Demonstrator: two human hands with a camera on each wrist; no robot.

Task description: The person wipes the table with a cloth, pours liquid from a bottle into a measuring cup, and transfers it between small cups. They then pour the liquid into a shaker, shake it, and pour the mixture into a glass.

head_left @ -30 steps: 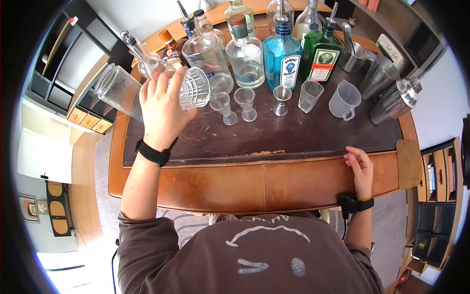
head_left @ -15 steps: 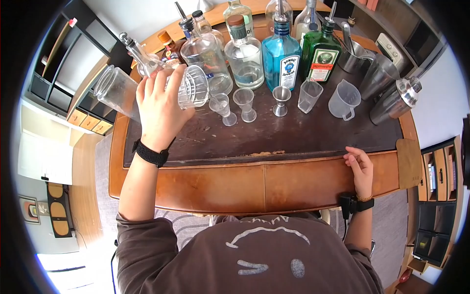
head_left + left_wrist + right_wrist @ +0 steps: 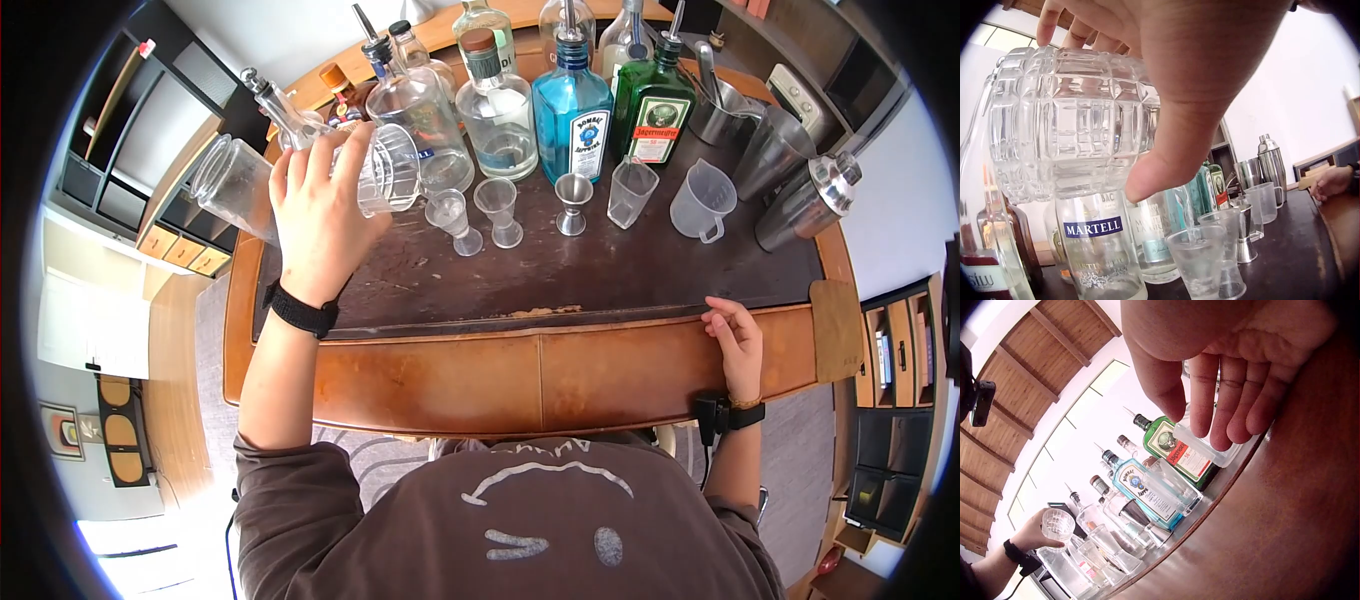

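My left hand [image 3: 325, 215] grips a clear cut-glass tumbler [image 3: 1079, 125], thumb on the near side and fingers over the top. The tumbler lies tipped on its side, its mouth toward the right. In the left wrist view a thin clear stream falls into a small hourglass-shaped clear jigger [image 3: 1196, 259], which has liquid inside. A second clear jigger [image 3: 499, 208] stands just right of it. Over the table's front edge, my right hand [image 3: 737, 345] rests with relaxed fingers, holding nothing; a handled plastic measuring cup [image 3: 703, 205] is the nearest vessel to it.
A tall glass jar [image 3: 235, 185] stands left of my left hand. Behind are several bottles, including a blue one [image 3: 573, 115] and a green one [image 3: 652, 110]. A steel jigger [image 3: 573, 205], a small clear square glass [image 3: 632, 192] and a steel shaker [image 3: 808, 205] continue the row rightward.
My left hand has drifted slightly left with the tipped tumbler. The right hand has stayed in place at the table edge.
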